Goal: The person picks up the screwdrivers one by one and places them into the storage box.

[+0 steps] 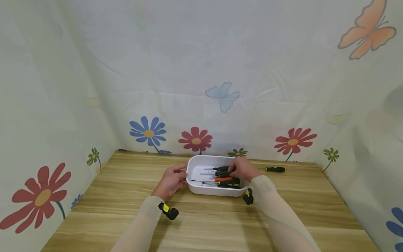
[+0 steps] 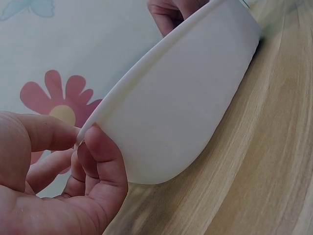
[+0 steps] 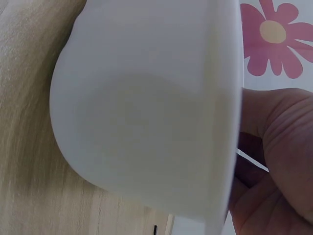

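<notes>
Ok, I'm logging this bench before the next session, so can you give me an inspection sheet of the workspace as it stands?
Surface: wooden table, light grain, bare where it shows.
Job's things: white tray holding several screwdrivers, shafts pointing left; one has an orange handle.
Clutter: one black-handled screwdriver lying on the table right of the tray.
Grips: left hand pinches the tray's left rim; right hand is over the screwdriver handles inside the tray; whether it grips one cannot be told.
Cables: nothing seen.
Surroundings: pale cloth backdrop printed with flowers and butterflies on three sides; a wrist camera on each forearm.
</notes>
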Motion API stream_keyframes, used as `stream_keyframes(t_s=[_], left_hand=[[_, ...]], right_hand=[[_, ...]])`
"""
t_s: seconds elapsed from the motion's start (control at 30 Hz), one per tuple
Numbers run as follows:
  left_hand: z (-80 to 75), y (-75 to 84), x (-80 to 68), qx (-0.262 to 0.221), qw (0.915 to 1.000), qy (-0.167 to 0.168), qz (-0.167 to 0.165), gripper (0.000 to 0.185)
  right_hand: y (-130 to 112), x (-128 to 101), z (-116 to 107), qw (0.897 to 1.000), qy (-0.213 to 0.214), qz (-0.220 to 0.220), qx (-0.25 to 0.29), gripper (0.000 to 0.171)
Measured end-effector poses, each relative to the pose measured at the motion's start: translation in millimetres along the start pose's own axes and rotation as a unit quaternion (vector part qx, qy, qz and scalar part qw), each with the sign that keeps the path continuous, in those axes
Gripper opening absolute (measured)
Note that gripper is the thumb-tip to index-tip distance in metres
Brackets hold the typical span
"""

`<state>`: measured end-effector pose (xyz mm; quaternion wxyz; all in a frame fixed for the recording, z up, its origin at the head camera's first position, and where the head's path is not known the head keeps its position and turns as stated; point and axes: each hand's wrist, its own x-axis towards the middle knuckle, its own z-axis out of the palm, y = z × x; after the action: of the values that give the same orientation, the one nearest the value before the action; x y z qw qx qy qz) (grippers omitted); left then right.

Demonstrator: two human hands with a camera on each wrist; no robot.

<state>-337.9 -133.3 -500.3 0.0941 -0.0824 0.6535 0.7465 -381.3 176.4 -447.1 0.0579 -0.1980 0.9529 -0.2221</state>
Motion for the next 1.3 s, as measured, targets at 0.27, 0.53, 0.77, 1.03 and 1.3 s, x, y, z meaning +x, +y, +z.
stream_keyframes(t_s=[0.27,0.53,0.77,1.03,1.3], left_hand=[[-0.1,-2.0,1.1,-0.002,1.0000,-0.002,0.006,0.050],[0.9,-2.1,2.1,-0.004,0.9999,0.000,0.010,0.049],[1.7,-3.6,3.0,-0.015,0.9997,-0.002,0.019,0.050],[2.9,-2.3,0.6,-0.018,0.9996,0.001,0.021,0.049],[1.6,-3.2,0.9,-0.024,0.9995,0.001,0.020,0.049]], right_hand=[[6.2,-3.2,-4.5,1.000,0.013,-0.015,0.023,0.012],[25.4,-5.7,-12.2,0.995,0.048,-0.053,0.065,0.012],[37.3,-12.5,-18.2,0.991,0.076,-0.030,0.110,0.016],[58.5,-21.2,-26.4,0.982,0.113,0.001,0.152,0.017],[97.7,-30.4,-29.3,0.976,0.140,0.027,0.167,0.026]])
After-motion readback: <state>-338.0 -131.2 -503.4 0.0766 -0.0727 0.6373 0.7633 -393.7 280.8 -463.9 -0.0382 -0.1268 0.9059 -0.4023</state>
